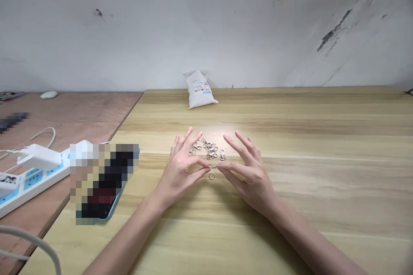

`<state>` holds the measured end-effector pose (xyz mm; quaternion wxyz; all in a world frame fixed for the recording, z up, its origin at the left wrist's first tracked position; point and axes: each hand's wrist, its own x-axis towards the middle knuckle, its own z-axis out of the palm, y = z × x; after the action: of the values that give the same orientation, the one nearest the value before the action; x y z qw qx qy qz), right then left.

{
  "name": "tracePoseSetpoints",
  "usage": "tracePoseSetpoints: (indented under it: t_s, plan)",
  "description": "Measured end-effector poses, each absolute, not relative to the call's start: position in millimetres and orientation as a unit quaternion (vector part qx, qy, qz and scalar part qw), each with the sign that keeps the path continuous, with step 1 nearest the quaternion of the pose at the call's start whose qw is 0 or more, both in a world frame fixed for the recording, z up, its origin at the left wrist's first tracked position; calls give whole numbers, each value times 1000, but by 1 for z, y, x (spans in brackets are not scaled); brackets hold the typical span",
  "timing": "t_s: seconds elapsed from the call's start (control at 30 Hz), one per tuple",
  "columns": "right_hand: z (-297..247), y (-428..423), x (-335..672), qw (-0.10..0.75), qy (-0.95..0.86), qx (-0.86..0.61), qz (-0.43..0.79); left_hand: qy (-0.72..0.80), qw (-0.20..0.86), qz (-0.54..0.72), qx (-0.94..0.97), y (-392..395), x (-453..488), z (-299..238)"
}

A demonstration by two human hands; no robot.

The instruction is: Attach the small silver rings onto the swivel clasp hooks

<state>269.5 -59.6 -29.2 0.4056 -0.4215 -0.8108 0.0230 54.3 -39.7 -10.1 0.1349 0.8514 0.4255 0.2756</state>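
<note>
My left hand (183, 164) and my right hand (248, 167) meet over the wooden table (290, 146). Between their thumbs and forefingers they pinch a small metal clasp (213, 166), the other fingers spread. A loose metal ring (211, 176) lies on the table just below the pinch. Just beyond my fingertips sits a small pile of several silver clasps and rings (209, 148).
A white bag with a label (200, 89) stands at the table's far edge by the wall. A phone, blurred out, (103, 184) lies at the left edge. On the lower reddish table to the left are a power strip with a charger (35, 167), cables and a white mouse (49, 94).
</note>
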Motion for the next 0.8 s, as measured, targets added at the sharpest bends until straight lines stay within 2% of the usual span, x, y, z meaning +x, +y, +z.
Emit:
tracePoseSetpoints:
  t_s: [0.4, 0.63, 0.8]
  plan:
    - [-30, -60, 268, 399, -827, -394, -37, 414, 119, 262, 864, -40, 54, -14]
    - [-29, -62, 268, 330, -869, -351, -114, 426, 182, 223, 857, -38, 53, -17]
    - [-33, -61, 266, 316, -876, -340, -130, 444, 247, 214, 835, -36, 52, -24]
